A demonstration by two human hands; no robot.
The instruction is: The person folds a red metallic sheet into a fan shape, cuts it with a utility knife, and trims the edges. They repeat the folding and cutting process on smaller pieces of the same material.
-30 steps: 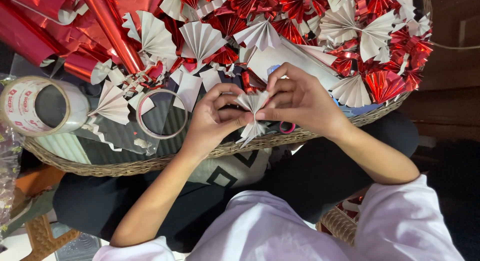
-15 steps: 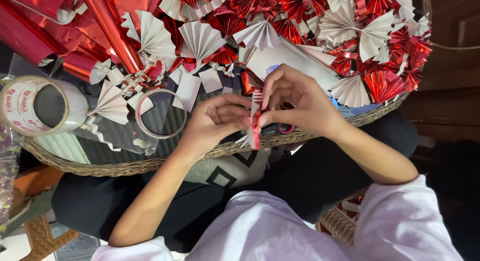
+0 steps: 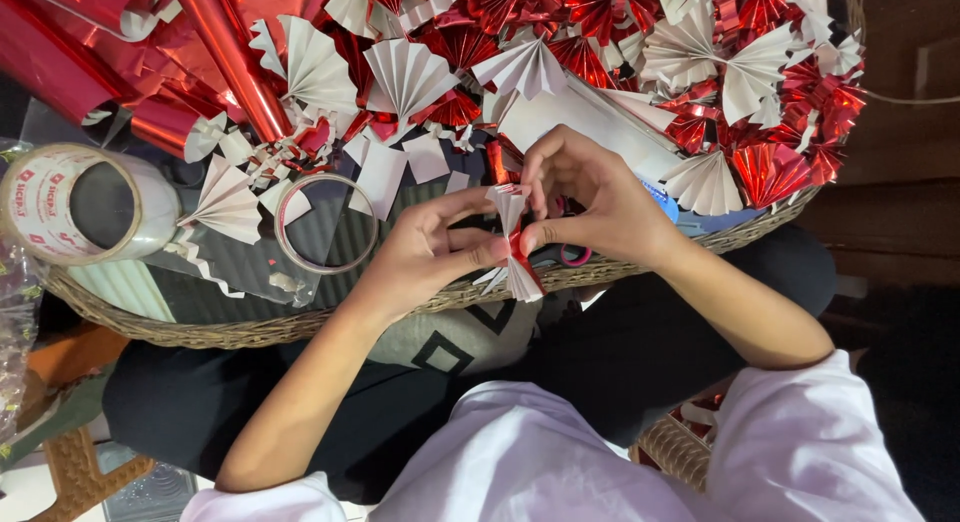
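Observation:
My left hand [image 3: 425, 257] and my right hand [image 3: 590, 197] meet over the front rim of a wicker tray [image 3: 200, 332]. Between their fingertips stands a pleated paper bow [image 3: 515, 244], white with a red band at its pinched middle, held upright. Both thumbs and forefingers press on that middle. Behind the hands the tray holds many folded paper fans [image 3: 410, 77], white and shiny red.
A big roll of clear tape [image 3: 85, 204] lies at the tray's left end, and a thin tape ring [image 3: 325, 222] sits left of my left hand. Red foil rolls [image 3: 225, 52] fill the back left. Pink scissor handles [image 3: 575, 254] peek under my right hand.
The paper piece, spread open like a fan a second ago, is now squeezed into a narrow upright bow. My fingers have closed in on its middle.

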